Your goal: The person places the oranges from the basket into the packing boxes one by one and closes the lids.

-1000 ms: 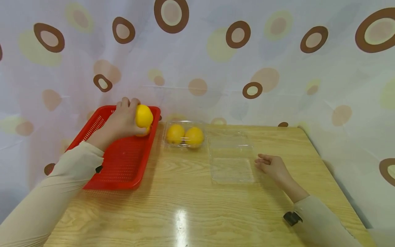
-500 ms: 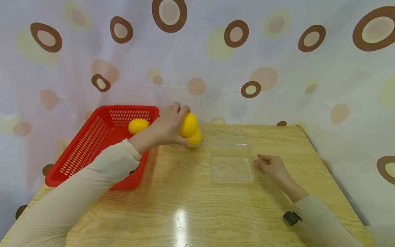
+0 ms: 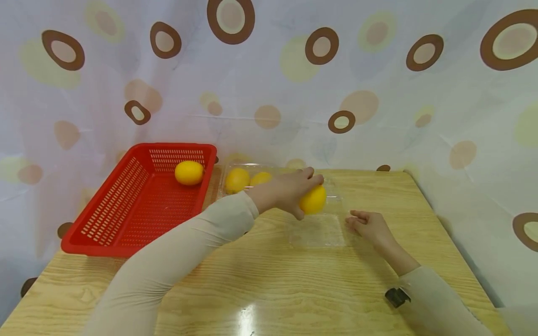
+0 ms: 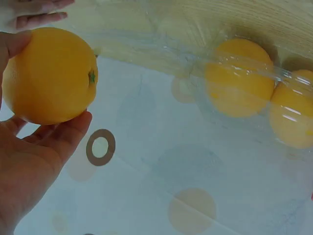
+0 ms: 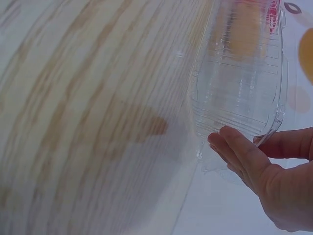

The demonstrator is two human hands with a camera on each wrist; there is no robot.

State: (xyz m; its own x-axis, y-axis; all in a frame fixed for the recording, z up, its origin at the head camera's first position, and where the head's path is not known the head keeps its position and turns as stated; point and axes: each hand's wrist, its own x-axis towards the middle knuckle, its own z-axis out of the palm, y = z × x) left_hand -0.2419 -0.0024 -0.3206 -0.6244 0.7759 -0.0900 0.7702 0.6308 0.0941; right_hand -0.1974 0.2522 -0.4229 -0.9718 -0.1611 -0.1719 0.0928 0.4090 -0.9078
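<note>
Orange held above clear box, left hand clamped on it, fingers and thumb curled round, right hand at box's side, fingers together, nearly straight, two oranges in second box farther left, another orange in red basket, wooden table, spotted sheet behind

One boxed orange partly hidden behind left wrist, sleeves cut off in head view

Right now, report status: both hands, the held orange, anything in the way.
Left hand gripping orange over open clear container. Right hand at container's edge, grip unclear. Orange not set down. No obstruction visible between.
</note>
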